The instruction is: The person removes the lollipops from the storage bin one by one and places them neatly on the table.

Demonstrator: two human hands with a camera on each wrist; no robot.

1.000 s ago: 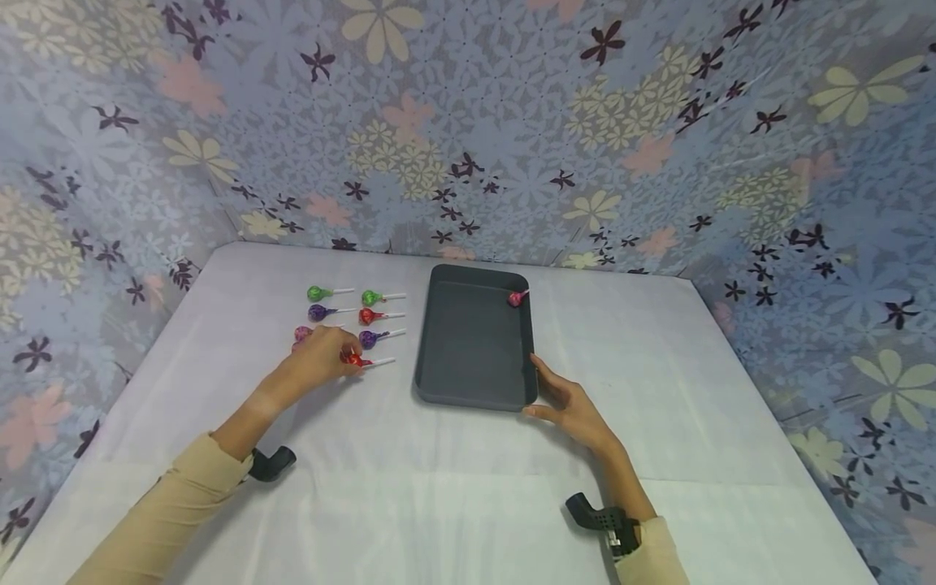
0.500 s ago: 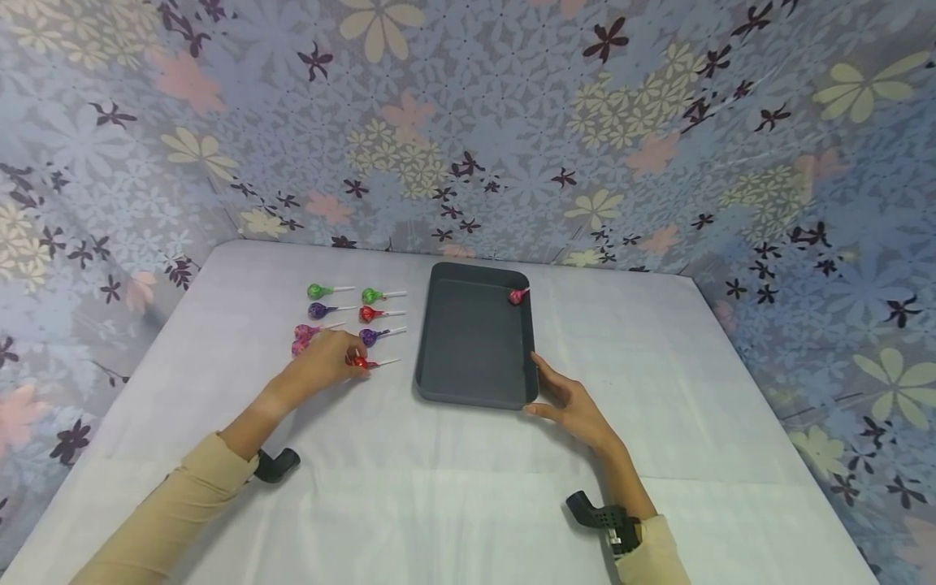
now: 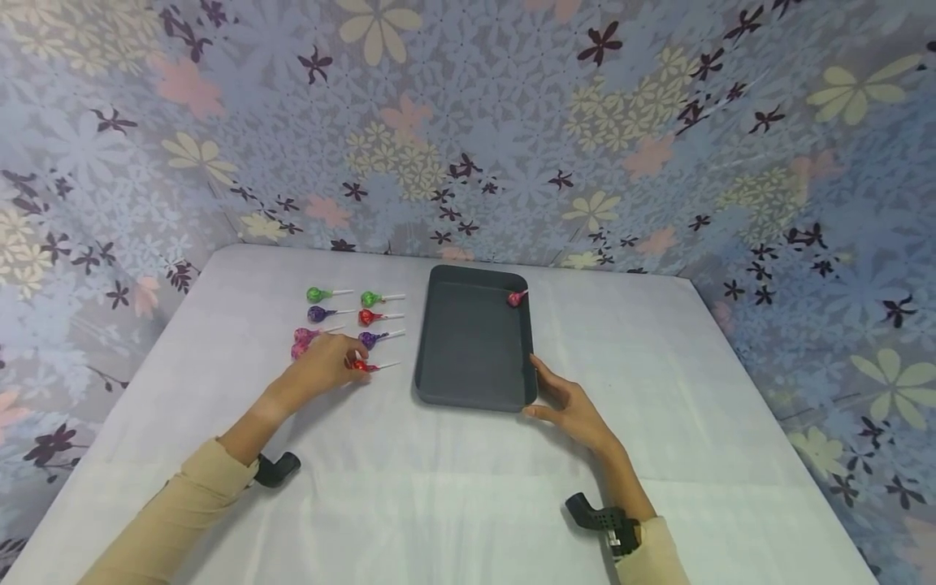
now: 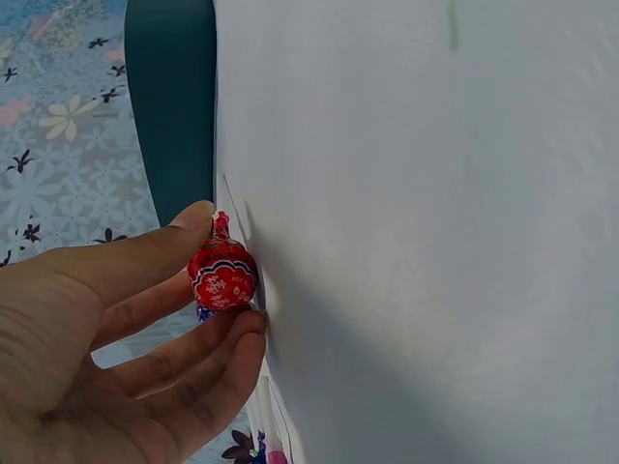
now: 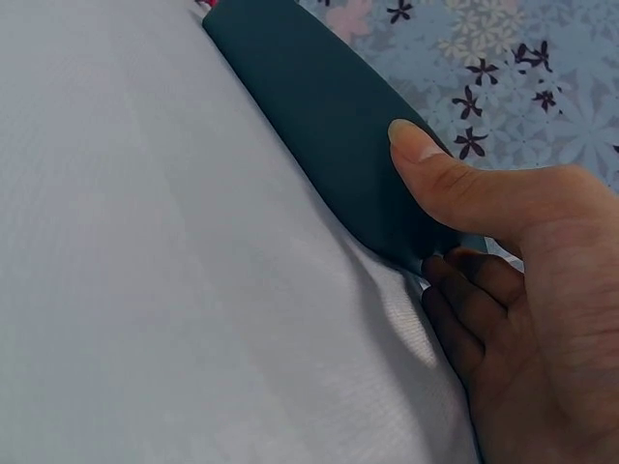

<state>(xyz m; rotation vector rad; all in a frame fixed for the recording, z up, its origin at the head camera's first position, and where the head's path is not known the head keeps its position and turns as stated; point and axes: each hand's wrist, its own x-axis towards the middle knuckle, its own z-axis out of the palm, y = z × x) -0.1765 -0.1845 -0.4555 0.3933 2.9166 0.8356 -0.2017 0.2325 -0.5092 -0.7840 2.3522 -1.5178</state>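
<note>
My left hand (image 3: 325, 363) pinches a red-wrapped lollipop (image 4: 223, 275) between thumb and fingers, low over the white cloth. Its white stick points right, towards the dark grey tray (image 3: 475, 349). Just beyond the hand lie a purple lollipop (image 3: 368, 340) and two pink lollipops (image 3: 305, 334), one of them partly covered by the hand. My right hand (image 3: 574, 413) holds the tray's near right corner, the thumb on the near wall (image 5: 338, 145) and the fingers round the right side. One pink-red lollipop (image 3: 515, 299) leans in the tray's far right corner.
Behind the left hand lie another purple lollipop (image 3: 317, 314), a red one (image 3: 367, 318) and two green lollipops (image 3: 371, 299), sticks pointing right. A flowered cloth (image 3: 468, 122) stands along the table's far edge and sides. Each wrist wears a black camera mount (image 3: 278, 470).
The left hand has shifted slightly right and nearer with the red lollipop, uncovering more of the pink ones. The right hand and the tray stay in place.
</note>
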